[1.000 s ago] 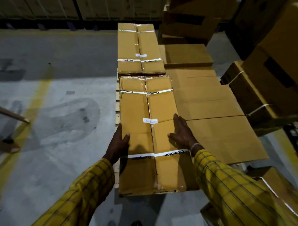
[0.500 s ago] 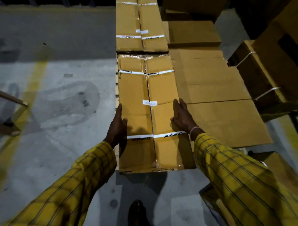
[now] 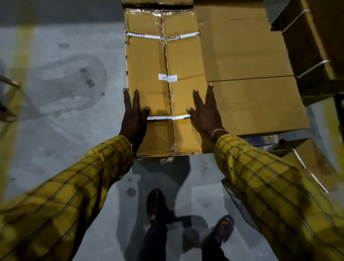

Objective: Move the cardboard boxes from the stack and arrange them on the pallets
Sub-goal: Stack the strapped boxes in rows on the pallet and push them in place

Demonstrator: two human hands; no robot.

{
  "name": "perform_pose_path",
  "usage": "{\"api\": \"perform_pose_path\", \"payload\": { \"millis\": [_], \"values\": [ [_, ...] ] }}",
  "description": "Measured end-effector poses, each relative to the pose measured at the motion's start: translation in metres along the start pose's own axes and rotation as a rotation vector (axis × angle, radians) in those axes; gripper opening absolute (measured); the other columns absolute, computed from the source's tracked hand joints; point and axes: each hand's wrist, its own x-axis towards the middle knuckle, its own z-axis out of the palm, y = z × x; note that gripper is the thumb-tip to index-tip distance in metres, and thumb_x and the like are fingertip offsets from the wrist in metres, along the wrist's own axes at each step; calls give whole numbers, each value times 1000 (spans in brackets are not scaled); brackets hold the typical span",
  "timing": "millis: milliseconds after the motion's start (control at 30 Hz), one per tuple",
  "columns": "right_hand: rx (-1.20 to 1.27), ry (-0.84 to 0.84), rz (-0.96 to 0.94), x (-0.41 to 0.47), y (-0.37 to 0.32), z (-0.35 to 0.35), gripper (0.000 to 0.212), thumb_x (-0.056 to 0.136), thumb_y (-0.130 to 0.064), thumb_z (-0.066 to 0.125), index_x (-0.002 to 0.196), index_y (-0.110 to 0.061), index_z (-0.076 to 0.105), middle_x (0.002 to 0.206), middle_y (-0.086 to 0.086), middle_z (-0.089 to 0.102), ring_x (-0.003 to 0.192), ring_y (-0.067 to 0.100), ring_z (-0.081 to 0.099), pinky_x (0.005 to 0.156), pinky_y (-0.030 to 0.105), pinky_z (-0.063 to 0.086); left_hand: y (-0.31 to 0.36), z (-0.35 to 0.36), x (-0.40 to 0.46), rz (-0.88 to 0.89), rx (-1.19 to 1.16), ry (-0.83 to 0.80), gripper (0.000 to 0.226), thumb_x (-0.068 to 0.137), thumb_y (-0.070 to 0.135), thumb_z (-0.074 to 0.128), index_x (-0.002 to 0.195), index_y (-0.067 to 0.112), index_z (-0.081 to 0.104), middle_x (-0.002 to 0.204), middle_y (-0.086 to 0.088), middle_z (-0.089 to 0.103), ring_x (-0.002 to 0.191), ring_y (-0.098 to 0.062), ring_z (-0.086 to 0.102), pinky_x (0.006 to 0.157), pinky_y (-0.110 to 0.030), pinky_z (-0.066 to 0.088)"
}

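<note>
A long brown cardboard box [image 3: 149, 74] with white printed straps lies flat in front of me. My left hand [image 3: 134, 115] lies with straight fingers along the box's left edge, thumb on its top near the white strap. My right hand [image 3: 205, 113] rests flat on the top near the right edge, fingers spread. A second strapped box [image 3: 158, 1] butts against its far end, mostly cut off by the frame's top. Flat plain cardboard sheets [image 3: 251, 78] lie lower, right beside the box. The pallet underneath is hidden.
Grey concrete floor [image 3: 65, 83] with a faint yellow line on the left. Strapped cardboard boxes [image 3: 312, 46] are stacked at the right, and another box [image 3: 309, 160] lies near my right sleeve. My sandalled feet [image 3: 156, 205] stand just before the box's near end.
My head has tipped down, so the boxes moved up in view and my feet appeared. Both hands went from gripping the box's sides to lying with straight fingers on it.
</note>
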Motion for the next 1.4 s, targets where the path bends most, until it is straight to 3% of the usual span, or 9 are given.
{"api": "perform_pose_path", "payload": {
  "millis": [133,233,333,433,600,767,1033,1300,1400],
  "values": [
    [-18,32,-37,6,3,4,71,107,-45,48,166,-27,14,171,17,-17,159,40,-6,121,48,30,-2,5,-1,7,35,35,73,107,44,45,164,17,8,170,-9,-14,157,-32,7,119,-49,36],
    [38,-7,-54,2,3,-6,74,106,-43,51,167,-23,14,170,19,-18,158,41,-10,125,52,24,3,2,-7,26,89,38,75,107,45,45,163,11,9,169,-16,-15,157,-38,0,124,-52,23],
    [34,-117,-72,-20,3,-19,91,98,-65,53,167,-29,7,169,13,-27,157,39,-17,123,55,21,5,-5,-22,85,224,-19,92,100,62,48,163,11,6,168,-21,-15,155,-45,-10,123,-56,6],
    [-41,-218,-164,-58,9,-23,123,72,-95,50,166,-32,4,168,11,-30,154,46,-23,119,69,20,-5,-12,-45,336,370,-160,116,83,84,52,162,8,15,167,-28,-6,153,-51,-8,118,-72,13],
    [-147,-251,-315,-94,22,-18,142,57,-104,52,167,-29,2,168,19,-28,149,51,-30,115,76,8,-8,-21,-75,605,642,-353,130,74,99,33,160,2,20,166,-31,-1,152,-53,-7,113,-79,9],
    [-218,-269,-273,-92,20,-16,141,58,-103,51,165,-33,-7,166,17,-32,148,52,-33,110,74,33,-4,-19,-73,566,723,-421,125,76,96,33,161,5,18,168,-26,0,154,-50,-5,110,-81,10],
    [-266,-251,-279,-93,20,-15,141,59,-107,45,166,-30,-6,167,23,-27,148,53,-30,117,78,8,-1,-19,-73,518,783,-470,127,74,99,23,162,7,17,168,-25,-1,152,-53,-7,108,-82,10],
    [-142,-168,-319,-100,30,-17,137,61,-103,47,167,-27,1,167,23,-25,151,50,-27,119,72,11,8,-12,-72,469,781,-479,126,72,100,14,164,13,10,169,-20,-6,152,-50,-15,108,-83,-5],
    [-3,-64,-245,-116,40,-17,122,76,-94,46,167,-19,12,170,23,-16,156,45,-18,118,73,20,45,8,-81,488,686,-437,114,84,91,17,162,7,17,169,-21,0,153,-50,-10,113,-76,-9]
  ]
}}
